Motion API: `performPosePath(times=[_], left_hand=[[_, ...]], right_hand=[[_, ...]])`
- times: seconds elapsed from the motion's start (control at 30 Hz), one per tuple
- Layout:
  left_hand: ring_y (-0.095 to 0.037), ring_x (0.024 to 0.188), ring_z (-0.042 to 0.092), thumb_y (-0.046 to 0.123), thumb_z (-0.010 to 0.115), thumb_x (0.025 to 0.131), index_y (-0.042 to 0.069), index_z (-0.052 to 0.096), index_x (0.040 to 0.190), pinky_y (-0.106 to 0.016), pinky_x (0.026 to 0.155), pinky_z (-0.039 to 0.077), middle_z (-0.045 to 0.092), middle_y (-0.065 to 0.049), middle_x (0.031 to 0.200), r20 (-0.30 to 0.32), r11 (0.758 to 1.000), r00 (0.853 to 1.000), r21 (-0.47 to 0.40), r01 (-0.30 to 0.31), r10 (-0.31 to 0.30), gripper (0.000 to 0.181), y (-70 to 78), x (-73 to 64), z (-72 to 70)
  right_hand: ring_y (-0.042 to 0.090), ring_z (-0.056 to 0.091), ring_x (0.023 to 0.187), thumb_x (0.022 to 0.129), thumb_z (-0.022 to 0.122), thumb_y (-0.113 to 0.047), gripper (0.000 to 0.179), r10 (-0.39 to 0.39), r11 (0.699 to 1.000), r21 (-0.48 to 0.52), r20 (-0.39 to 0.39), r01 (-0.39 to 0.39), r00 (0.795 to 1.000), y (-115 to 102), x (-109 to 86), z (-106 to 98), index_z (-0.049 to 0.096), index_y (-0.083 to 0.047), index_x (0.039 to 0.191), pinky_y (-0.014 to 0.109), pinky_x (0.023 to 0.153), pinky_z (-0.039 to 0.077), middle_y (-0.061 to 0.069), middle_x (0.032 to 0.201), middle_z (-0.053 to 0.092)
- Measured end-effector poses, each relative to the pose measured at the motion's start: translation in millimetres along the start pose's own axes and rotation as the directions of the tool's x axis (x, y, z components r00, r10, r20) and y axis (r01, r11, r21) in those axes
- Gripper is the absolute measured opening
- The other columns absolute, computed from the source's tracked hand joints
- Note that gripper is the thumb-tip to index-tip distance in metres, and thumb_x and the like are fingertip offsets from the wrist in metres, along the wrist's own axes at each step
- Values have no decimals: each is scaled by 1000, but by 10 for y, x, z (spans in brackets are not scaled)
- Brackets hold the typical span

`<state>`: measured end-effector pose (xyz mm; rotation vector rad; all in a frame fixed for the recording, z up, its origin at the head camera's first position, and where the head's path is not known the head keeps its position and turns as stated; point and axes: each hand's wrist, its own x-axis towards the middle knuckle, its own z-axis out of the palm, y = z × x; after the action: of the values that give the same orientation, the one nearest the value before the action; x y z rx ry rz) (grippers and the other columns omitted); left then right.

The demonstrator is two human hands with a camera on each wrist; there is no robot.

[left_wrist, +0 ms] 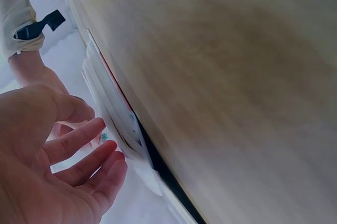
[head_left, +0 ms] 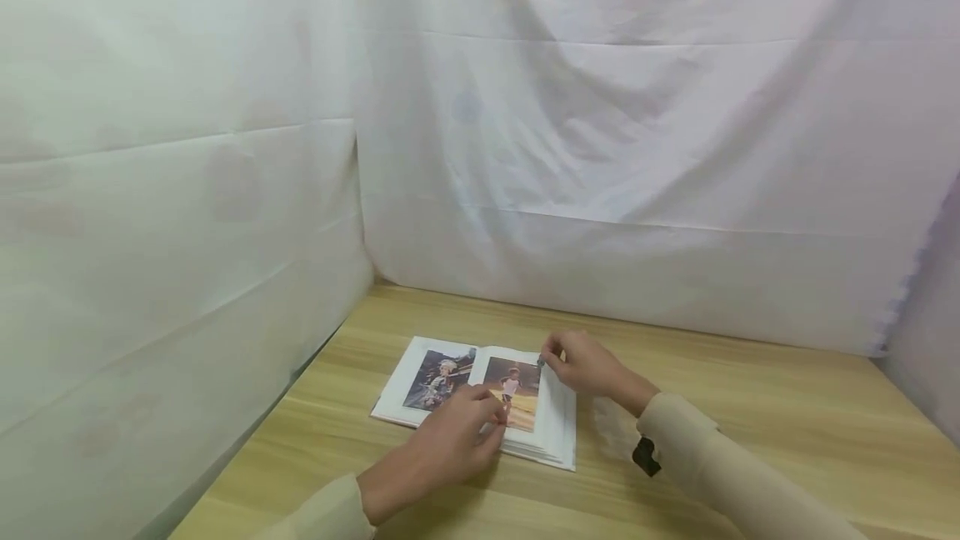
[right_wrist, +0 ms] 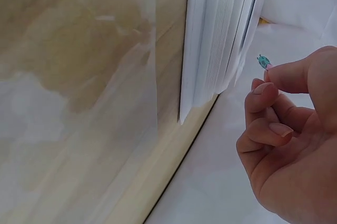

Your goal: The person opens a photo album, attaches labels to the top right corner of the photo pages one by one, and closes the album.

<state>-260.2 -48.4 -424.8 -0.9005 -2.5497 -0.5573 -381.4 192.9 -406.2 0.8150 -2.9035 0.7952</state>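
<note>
A photo album [head_left: 550,432] lies spread on the table, with one photo [head_left: 438,379] on the left page and another photo [head_left: 513,390] on the right page. My right hand [head_left: 588,363] pinches a small teal sticker [right_wrist: 264,61] between thumb and forefinger, close over the upper right corner of the right-hand photo. Loosely bent, the fingers of my left hand [head_left: 457,432] reach over the album's lower edge near the middle. In the left wrist view that hand [left_wrist: 63,155] holds nothing, its fingertips right beside the page edges [left_wrist: 113,103].
Right of the album, a clear plastic sheet [head_left: 613,427] lies on the wooden table [head_left: 750,407]. White cloth [head_left: 637,148] hangs behind the table, and more of it [head_left: 172,190] hangs along the left side. A black strap [head_left: 646,457] is on the right sleeve.
</note>
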Motion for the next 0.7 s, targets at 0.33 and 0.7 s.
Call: performPosePath(times=[0.33, 0.7], left_hand=[[-9, 95, 62, 15, 71, 89, 16, 73, 94, -20, 82, 55, 69, 4, 100, 13, 1000, 1000, -7, 6, -6, 6, 38, -36, 0], [-10, 96, 63, 16, 70, 88, 17, 73, 96, -22, 83, 55, 70, 4, 101, 9, 1000, 1000, 16, -16, 16, 8, 76, -24, 17]], right_hand=[[10, 56, 69, 100, 59, -15, 13, -5, 1000, -20, 15, 5, 1000, 39, 49, -12, 70, -8, 95, 25, 60, 49, 0, 87, 69], [9, 59, 71, 97, 63, -16, 12, 49, 999, -1, 35, -49, 998, 79, 31, 21, 71, -13, 89, 26, 62, 49, -2, 86, 73]])
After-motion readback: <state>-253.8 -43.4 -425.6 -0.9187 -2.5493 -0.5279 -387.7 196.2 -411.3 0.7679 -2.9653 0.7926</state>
